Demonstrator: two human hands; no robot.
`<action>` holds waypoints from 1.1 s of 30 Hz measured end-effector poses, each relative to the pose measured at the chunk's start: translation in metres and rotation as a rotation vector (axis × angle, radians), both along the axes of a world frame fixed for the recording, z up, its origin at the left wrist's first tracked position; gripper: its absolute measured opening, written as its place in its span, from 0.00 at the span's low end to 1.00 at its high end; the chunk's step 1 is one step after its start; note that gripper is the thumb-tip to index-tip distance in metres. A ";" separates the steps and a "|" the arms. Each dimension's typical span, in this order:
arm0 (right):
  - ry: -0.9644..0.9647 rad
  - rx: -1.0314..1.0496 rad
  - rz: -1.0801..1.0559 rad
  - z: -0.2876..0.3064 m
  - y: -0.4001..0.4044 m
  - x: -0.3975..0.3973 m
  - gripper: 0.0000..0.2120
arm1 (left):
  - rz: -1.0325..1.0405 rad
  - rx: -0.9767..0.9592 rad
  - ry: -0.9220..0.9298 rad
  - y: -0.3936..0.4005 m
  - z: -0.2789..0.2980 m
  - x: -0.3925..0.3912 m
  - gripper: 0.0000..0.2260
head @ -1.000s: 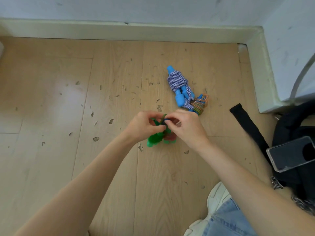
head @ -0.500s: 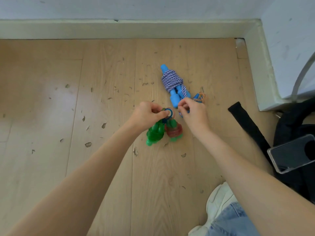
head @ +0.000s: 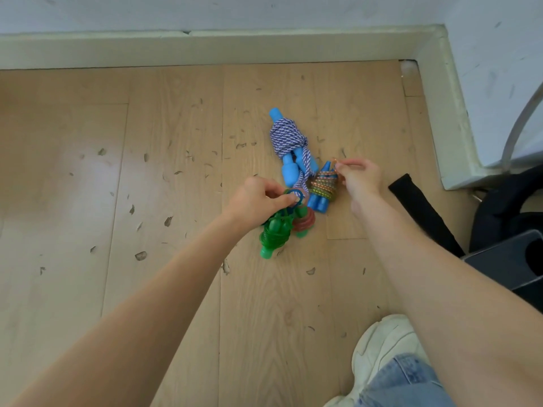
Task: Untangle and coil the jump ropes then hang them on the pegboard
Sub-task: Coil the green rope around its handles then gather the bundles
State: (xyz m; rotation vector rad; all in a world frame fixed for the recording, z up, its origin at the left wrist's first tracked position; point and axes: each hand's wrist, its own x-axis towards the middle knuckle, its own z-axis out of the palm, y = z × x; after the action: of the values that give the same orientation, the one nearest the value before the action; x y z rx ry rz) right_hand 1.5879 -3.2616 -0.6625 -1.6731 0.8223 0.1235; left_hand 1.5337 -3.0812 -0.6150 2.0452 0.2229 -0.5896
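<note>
At the frame's centre the left hand (head: 255, 203) pinches a blue plastic ring (head: 294, 196) above the green-handled coiled jump rope (head: 275, 234). The right hand (head: 359, 178) pinches the rainbow-cord rope bundle (head: 322, 185). The coiling step seems finished; next, lift them without loosening.

Scuffed wooden floor (head: 147, 201), white wall (head: 205, 10)

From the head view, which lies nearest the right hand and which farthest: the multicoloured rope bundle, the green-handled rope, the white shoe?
From the right hand:
1. Multicoloured rope bundle, touching its fingertips, just left.
2. Green-handled rope, lower left, under the left hand.
3. White shoe, bottom of view.
</note>
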 end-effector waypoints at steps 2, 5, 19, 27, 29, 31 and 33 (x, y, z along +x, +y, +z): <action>-0.050 0.059 -0.010 0.002 -0.003 -0.003 0.11 | 0.005 -0.016 -0.002 0.001 -0.001 0.000 0.07; -0.080 0.097 0.095 0.008 -0.010 -0.008 0.11 | 0.018 -0.030 0.004 0.000 -0.002 -0.001 0.09; 0.086 -0.105 0.688 0.030 -0.002 -0.010 0.10 | 0.095 -0.034 0.079 0.008 -0.003 -0.016 0.08; 0.218 -0.308 0.801 0.010 0.004 -0.016 0.10 | 0.091 -0.034 0.090 0.012 -0.008 -0.019 0.08; 0.207 -0.454 0.870 0.006 0.003 -0.018 0.08 | 0.114 -0.033 0.087 0.012 -0.009 -0.018 0.07; 0.141 -0.629 0.803 0.008 0.004 -0.020 0.06 | 0.140 -0.033 0.083 0.013 -0.009 -0.017 0.07; 0.069 -0.550 0.620 0.013 0.007 -0.021 0.07 | 0.149 -0.031 0.091 0.012 -0.007 -0.017 0.07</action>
State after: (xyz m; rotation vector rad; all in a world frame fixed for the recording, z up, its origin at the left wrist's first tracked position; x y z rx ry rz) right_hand 1.5668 -3.2551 -0.6493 -2.4198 0.3694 0.4127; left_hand 1.5168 -3.0691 -0.6223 1.9543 0.4133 -0.5897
